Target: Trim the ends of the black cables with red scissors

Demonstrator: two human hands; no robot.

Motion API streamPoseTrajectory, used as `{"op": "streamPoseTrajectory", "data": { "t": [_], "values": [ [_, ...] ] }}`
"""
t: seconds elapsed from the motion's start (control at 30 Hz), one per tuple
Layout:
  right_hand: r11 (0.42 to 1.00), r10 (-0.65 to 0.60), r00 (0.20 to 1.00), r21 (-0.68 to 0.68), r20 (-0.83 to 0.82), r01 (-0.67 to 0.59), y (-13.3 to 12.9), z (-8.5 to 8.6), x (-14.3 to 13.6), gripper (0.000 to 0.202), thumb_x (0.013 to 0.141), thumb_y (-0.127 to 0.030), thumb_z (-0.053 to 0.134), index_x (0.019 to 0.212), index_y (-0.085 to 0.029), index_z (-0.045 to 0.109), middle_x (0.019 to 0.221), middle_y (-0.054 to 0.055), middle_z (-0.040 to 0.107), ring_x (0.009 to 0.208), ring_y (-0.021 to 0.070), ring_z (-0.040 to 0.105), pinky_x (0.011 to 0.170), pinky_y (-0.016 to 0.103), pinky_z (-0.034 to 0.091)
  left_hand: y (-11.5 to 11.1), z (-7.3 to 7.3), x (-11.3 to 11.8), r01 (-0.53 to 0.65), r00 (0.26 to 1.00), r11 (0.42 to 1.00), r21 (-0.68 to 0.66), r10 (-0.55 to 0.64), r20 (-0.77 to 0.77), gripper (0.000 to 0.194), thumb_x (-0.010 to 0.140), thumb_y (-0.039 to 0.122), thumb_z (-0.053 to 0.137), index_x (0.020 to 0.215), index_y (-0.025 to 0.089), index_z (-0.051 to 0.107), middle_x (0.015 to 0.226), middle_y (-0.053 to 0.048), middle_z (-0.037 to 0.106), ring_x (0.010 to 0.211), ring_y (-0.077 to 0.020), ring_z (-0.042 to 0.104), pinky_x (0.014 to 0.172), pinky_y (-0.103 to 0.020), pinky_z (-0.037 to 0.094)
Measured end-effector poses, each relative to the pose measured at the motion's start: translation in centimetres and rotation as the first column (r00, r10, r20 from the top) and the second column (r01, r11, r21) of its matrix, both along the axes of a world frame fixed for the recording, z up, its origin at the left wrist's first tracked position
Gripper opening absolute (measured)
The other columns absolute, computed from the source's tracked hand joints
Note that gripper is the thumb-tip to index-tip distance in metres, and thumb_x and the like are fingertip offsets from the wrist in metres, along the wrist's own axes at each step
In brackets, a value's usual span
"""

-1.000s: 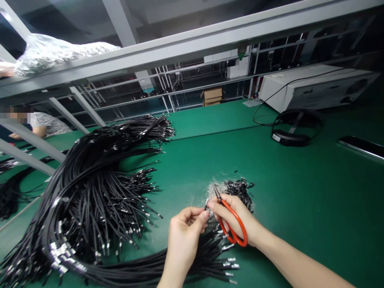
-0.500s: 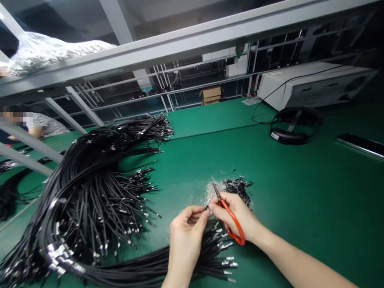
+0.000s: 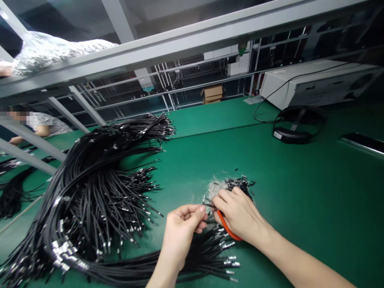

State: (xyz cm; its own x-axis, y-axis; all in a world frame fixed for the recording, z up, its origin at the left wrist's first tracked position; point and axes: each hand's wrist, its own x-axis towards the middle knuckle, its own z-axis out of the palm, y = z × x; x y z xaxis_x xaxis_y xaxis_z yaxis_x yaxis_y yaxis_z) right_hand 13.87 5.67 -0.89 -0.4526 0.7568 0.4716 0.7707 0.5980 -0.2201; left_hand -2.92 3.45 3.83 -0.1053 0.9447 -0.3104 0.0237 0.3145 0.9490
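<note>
My left hand (image 3: pixel 183 226) pinches a cable end (image 3: pixel 204 199), whose thin bare tip points upward past the thumb. In my right hand (image 3: pixel 240 214) are red-handled scissors (image 3: pixel 228 229), their dark blades pointing left at that tip; the hand covers part of the handles. Beyond the hands lie a heap of short black cut pieces (image 3: pixel 240 183) and a patch of fine pale strands (image 3: pixel 216 185). A bundle of black cables (image 3: pixel 129 266) with silvery ends runs under my left wrist.
A large pile of black cables (image 3: pixel 99 172) covers the left of the green table (image 3: pixel 204 152). At right are a black headset (image 3: pixel 295 134), a phone (image 3: pixel 364 145) and a white equipment case (image 3: pixel 318 86). A grey rail (image 3: pixel 180 46) crosses above. Another person (image 3: pixel 45 124) is at far left.
The scissors have swung from upright beside the fingers to pointing left, with the blades at the cable end. My right hand has turned over, palm down. My left hand has shifted slightly left.
</note>
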Motion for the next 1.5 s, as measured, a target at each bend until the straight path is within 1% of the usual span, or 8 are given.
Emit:
{"op": "streamPoseTrajectory", "data": {
  "t": [0.1,0.27,0.37,0.7,0.93,1.17,1.33,1.5],
  "values": [
    [0.999,0.001,1.000,0.053,0.027,-0.002,-0.01,-0.32,-0.42,0.008,0.085,-0.018,0.054,0.079,-0.020,0.056,0.074,0.001,0.056,0.063,0.0159,0.045,0.065,0.031,0.026,-0.07,0.01,0.15,-0.020,1.000,1.000,0.000,0.020,0.007,0.029,0.061,0.036,0.080,0.071,0.010,0.072,0.060,-0.005,0.069,0.047,-0.0072,0.057,0.043,-0.015,0.043],
    [0.992,0.015,1.000,0.127,0.019,-0.017,0.03,-0.62,-0.62,0.018,0.090,-0.011,0.046,0.077,-0.020,0.055,0.068,0.000,0.056,0.057,0.0150,0.042,0.063,0.031,0.023,-0.15,0.06,-0.10,0.045,0.999,0.999,-0.022,-0.045,0.000,0.029,0.062,0.037,0.079,0.073,0.011,0.072,0.064,-0.005,0.070,0.049,-0.0079,0.058,0.045,-0.016,0.044],
    [0.990,0.018,1.000,0.143,0.007,-0.019,0.00,-0.63,-0.56,0.020,0.091,-0.011,0.044,0.077,-0.019,0.056,0.067,0.000,0.055,0.057,0.0150,0.041,0.062,0.031,0.022,-0.24,0.34,-0.11,0.045,0.999,0.999,-0.008,-0.045,-0.014,0.029,0.063,0.037,0.079,0.073,0.011,0.072,0.064,-0.006,0.070,0.050,-0.0090,0.058,0.046,-0.017,0.045],
    [0.992,-0.023,0.999,0.121,0.029,0.019,-0.02,-0.68,-0.58,0.016,0.089,-0.013,0.048,0.078,-0.020,0.057,0.070,0.000,0.054,0.058,0.0149,0.043,0.063,0.032,0.022,-0.29,0.37,-0.10,0.060,0.998,0.998,-0.026,-0.060,-0.022,0.027,0.066,0.036,0.078,0.073,0.011,0.072,0.064,-0.004,0.069,0.051,-0.0063,0.056,0.047,-0.014,0.042],
    [0.995,-0.030,0.999,0.091,0.015,0.028,-0.03,-0.54,-0.56,0.008,0.086,-0.020,0.055,0.078,-0.020,0.057,0.072,0.001,0.055,0.061,0.0154,0.046,0.064,0.031,0.023,-0.39,0.66,0.16,0.018,1.000,1.000,-0.023,-0.019,-0.015,0.029,0.062,0.036,0.080,0.072,0.010,0.072,0.062,-0.005,0.069,0.049,-0.0084,0.057,0.045,-0.016,0.043],
    [0.994,-0.003,1.000,0.113,0.011,0.002,-0.05,-0.41,-0.60,0.018,0.089,-0.012,0.048,0.076,-0.020,0.057,0.068,0.000,0.055,0.058,0.0144,0.044,0.064,0.031,0.022,-0.28,0.23,-0.15,0.059,0.998,0.998,-0.038,-0.059,-0.012,0.028,0.066,0.036,0.078,0.075,0.010,0.071,0.064,-0.004,0.069,0.050,-0.0070,0.056,0.046,-0.015,0.042],
    [0.992,0.011,1.000,0.126,-0.005,-0.010,-0.04,-0.60,-0.54,0.022,0.090,-0.010,0.044,0.074,-0.019,0.056,0.067,0.000,0.057,0.056,0.0142,0.044,0.064,0.031,0.023,-0.40,0.29,0.24,0.012,0.999,1.000,-0.015,-0.013,-0.044,0.029,0.063,0.038,0.079,0.069,0.011,0.070,0.061,-0.005,0.069,0.047,-0.0087,0.057,0.043,-0.017,0.041],
    [0.998,0.051,0.998,0.021,-0.021,-0.051,-0.01,-0.72,-0.15,0.022,0.089,-0.010,0.044,0.073,-0.019,0.056,0.065,0.000,0.060,0.054,0.0136,0.046,0.064,0.030,0.026,-0.28,-0.05,0.28,0.019,0.998,1.000,0.005,-0.019,-0.053,0.031,0.061,0.040,0.079,0.070,0.011,0.071,0.061,-0.006,0.069,0.047,-0.0096,0.057,0.043,-0.018,0.042]
  ]
}}
